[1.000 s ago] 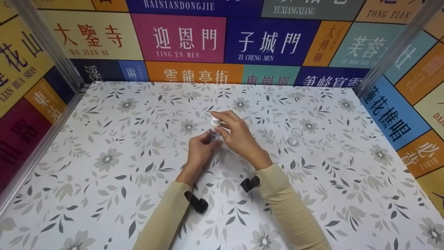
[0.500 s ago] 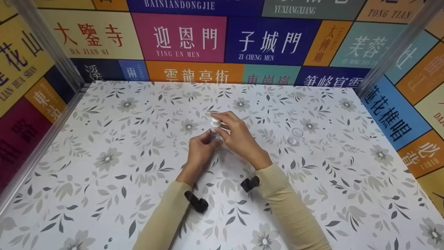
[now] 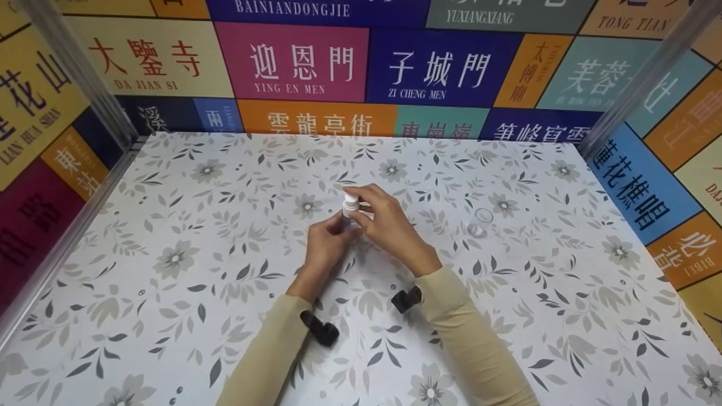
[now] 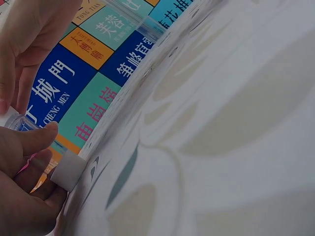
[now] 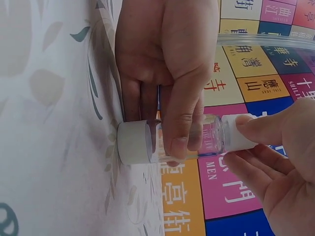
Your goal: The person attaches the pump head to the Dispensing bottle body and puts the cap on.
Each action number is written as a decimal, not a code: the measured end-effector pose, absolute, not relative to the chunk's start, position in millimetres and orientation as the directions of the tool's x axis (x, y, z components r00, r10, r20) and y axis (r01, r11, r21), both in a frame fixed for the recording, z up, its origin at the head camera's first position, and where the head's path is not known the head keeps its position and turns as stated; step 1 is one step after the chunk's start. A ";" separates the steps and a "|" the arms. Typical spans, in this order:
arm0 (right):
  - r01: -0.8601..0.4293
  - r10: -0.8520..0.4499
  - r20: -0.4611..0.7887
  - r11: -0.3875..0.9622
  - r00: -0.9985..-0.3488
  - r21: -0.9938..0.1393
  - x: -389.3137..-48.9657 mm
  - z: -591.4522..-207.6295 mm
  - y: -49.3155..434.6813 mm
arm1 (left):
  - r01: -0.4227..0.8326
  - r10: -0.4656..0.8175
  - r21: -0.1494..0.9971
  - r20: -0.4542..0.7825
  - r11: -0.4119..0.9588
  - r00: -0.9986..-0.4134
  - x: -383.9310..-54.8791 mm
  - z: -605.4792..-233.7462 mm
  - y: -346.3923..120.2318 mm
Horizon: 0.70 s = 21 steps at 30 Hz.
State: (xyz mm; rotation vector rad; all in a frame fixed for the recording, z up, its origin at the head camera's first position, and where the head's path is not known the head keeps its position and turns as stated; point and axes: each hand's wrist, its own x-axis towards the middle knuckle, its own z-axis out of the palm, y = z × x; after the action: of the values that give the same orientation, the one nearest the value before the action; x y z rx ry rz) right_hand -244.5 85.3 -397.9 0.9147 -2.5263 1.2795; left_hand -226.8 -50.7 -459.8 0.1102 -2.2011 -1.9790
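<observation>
A small clear bottle (image 5: 212,135) with a white base (image 5: 134,142) stands upright near the middle of the table. My left hand (image 3: 327,241) grips its clear body, thumb on one side and fingers on the other. Over the neck sits a white pump top (image 3: 351,200). My right hand (image 3: 389,217) pinches this top between thumb and fingers. In the left wrist view the white base (image 4: 69,170) is close to the tabletop, below the left hand's fingers. Part of the bottle is hidden behind the hands in the head view.
A clear cylindrical cap (image 3: 480,221) lies on the table to the right of the hands. White cloth with grey flowers and leaves covers the table (image 3: 197,316). Panels with colourful lettering (image 3: 293,62) rise behind and at both sides.
My right hand has come down slightly with the white pump top, which now sits lower, closer to my left hand. My left hand stays in place on the bottle.
</observation>
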 end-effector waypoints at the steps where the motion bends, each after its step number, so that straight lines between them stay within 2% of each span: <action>1: -0.588 -0.447 0.401 0.448 -0.800 -0.673 -244.5 -397.9 85.2 | 0.067 -0.174 0.992 0.086 0.111 -0.981 -226.8 -459.9 -50.7; 15: -0.587 -0.447 0.404 0.426 -0.798 -0.688 -241.0 -392.0 84.3 | 0.035 -0.166 0.987 0.061 0.158 -0.984 -227.2 -459.0 -51.8; 21: -0.553 -0.421 0.376 0.469 -0.826 -0.689 -239.9 -392.1 82.5 | 0.047 -0.186 0.982 0.082 0.183 -0.979 -226.8 -459.3 -51.1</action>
State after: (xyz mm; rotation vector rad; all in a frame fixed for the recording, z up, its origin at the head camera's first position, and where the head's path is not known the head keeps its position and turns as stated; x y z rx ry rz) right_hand -239.9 82.5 -392.1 0.8542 -2.5574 1.2861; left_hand -226.8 -51.1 -459.3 0.1350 -2.2688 -1.8939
